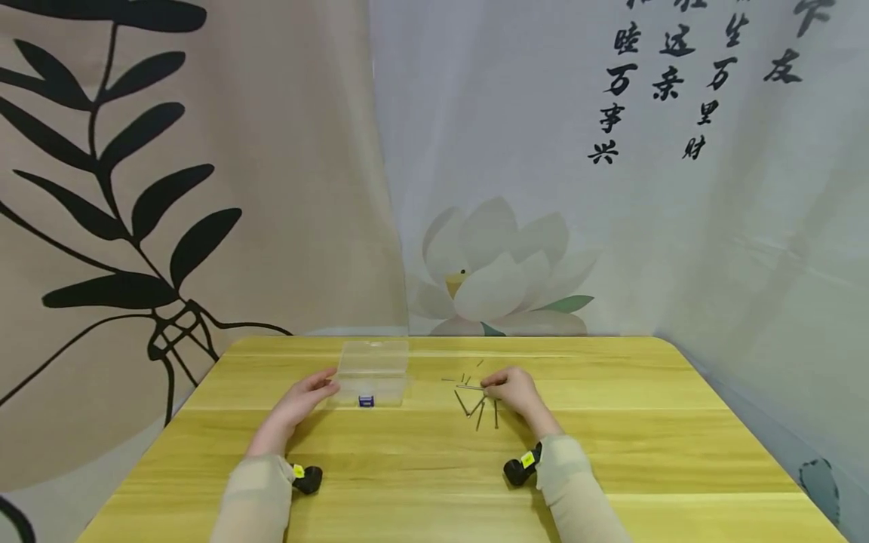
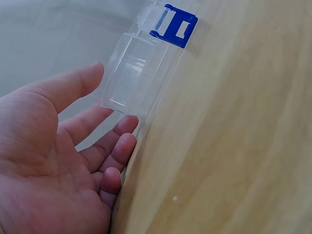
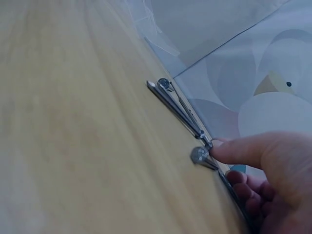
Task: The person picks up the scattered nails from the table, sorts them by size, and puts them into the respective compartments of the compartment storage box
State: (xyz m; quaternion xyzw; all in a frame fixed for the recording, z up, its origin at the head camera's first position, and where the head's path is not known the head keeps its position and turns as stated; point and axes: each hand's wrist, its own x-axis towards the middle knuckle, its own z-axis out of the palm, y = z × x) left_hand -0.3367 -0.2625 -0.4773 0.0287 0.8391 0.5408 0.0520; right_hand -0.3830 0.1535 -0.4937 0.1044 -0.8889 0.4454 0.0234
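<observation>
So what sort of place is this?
Probably a little indoor work spot: there's a wooden table, what looks like printed cloth hanging behind it, and loose nails near a clear box.

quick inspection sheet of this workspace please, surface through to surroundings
Surface: wood-grain table
Job's things: clear box, lid raised, blue latch at front; loose nails of differing lengths to its right
Clutter: nothing seen
Hands: left hand beside the box's left end, contact unclear; right hand pinching a nail
Cables: nothing certain; dark curve at lower left unclear
Surroundings: pale backdrop printed with leaves, a flower and writing
</observation>
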